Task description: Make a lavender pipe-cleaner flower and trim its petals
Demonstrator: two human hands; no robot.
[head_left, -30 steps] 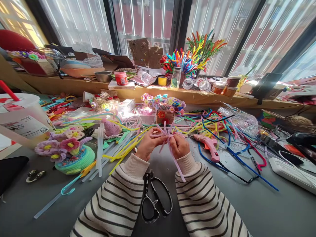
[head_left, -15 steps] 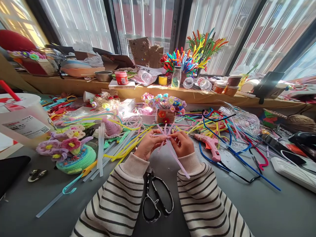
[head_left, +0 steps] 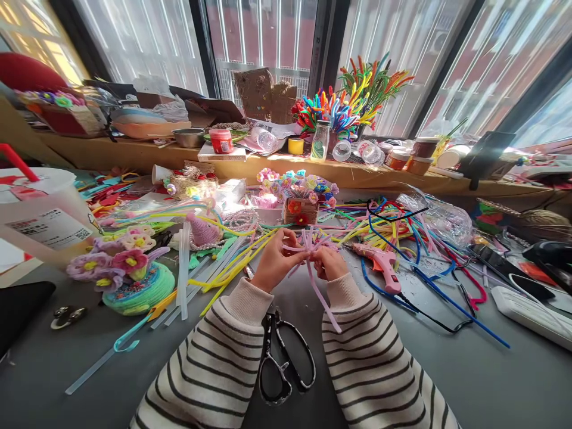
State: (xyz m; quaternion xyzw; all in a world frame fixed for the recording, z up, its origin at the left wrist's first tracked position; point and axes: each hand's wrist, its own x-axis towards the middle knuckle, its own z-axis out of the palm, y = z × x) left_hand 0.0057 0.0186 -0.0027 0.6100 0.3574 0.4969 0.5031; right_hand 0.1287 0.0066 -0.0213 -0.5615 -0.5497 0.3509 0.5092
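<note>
Between my two hands is a bundle of lilac pipe cleaners (head_left: 322,294), crossed at a centre with their ends fanning out. My left hand (head_left: 277,260) pinches it from the left with thumb and fingers. My right hand (head_left: 329,262) closes on it from the right, fingers curled. One long lilac end hangs down past my right cuff. Black-handled scissors (head_left: 286,357) lie on the table between my forearms, their blades partly hidden. A pink glue gun (head_left: 379,262) rests just right of my right hand.
Yellow pipe cleaners (head_left: 223,275) and clear glue sticks (head_left: 183,271) lie to the left, beside a green base with fuzzy flowers (head_left: 138,289). A drink cup (head_left: 42,220) stands far left. Blue pipe cleaners (head_left: 460,307) and a white power strip (head_left: 527,313) are on the right.
The lilac bundle has turned slightly and its ends are spread differently. My right fingers have curled in more around it, and my left hand has shifted a little.
</note>
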